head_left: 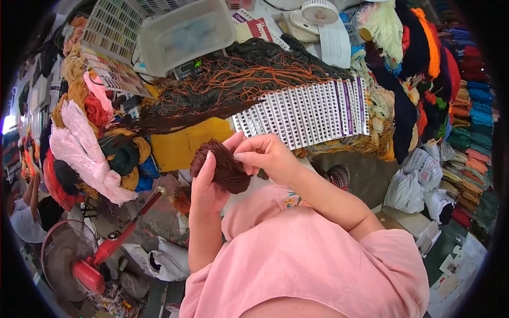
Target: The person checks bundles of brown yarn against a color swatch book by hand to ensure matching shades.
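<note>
A bundle of dark brown yarn point(225, 168) is held up in front of the pink shirt. My left hand point(208, 183) is wrapped round its left and lower side, with the thumb upright against it. At the upper right of the bundle, my right hand point(265, 155) pinches with thumb and forefinger; what lies between the fingertips is too small to make out. Just beyond my hands is a row of white cards with dark dots point(307, 114), beside a mustard-yellow sheet point(185, 142). Long dark brown strands point(175, 121) lie to the left of the cards.
Dark and orange thread point(238, 71) covers the table behind the cards. A plastic tub point(185, 34) and a small white fan point(319, 11) stand at the back. Pink skeins point(87, 153) hang at the left, above a red floor fan point(89, 275). White bags point(405, 191) sit at the right.
</note>
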`<state>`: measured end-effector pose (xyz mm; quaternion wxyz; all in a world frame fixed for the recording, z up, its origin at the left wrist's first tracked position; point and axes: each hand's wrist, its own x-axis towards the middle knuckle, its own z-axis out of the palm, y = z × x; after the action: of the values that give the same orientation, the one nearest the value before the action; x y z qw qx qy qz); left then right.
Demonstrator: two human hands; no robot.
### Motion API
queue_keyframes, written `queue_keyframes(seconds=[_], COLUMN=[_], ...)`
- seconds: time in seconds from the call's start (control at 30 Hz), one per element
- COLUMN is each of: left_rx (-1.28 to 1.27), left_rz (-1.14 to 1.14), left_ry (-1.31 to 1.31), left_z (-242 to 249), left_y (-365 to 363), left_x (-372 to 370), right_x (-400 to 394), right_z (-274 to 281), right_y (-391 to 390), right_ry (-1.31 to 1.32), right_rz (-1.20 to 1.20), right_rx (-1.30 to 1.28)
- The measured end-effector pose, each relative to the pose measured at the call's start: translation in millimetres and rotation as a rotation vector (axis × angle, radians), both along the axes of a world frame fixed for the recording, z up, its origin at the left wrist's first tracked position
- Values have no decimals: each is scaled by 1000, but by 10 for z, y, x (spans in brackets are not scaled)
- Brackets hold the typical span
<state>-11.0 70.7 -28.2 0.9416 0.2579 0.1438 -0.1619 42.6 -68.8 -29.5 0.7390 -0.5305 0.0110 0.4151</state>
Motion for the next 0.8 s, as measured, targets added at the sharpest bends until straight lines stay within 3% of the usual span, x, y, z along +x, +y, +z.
queue_keyframes(seconds=[0.13,0.27,0.37,0.43,0.47,0.6,0.8], left_rx=[-134,44,-251,-72,-106,-64,-202], left_rz=[117,85,-13,1,-63,-64,-36], left_ry=[57,-65,-113,-17,-126,-80,-126], left_z=[97,-39,-24,62,12,73,14], left_y=[51,15,26,-9,13,11,96], left_x=[-61,-130,-62,-71,-57,-34,-19], right_x=[-9,-79,-89,-113,-116,-118,-95], right_z=[114,259,312,295,327,446,383], right_y=[-55,-43,-42,-32,-16,84,57], right_ry=[76,118,101,53,49,36,125], right_rz=[-86,-107,-92,-93,-96,-104,-171], right_rx=[96,121,116,113,111,-122,79])
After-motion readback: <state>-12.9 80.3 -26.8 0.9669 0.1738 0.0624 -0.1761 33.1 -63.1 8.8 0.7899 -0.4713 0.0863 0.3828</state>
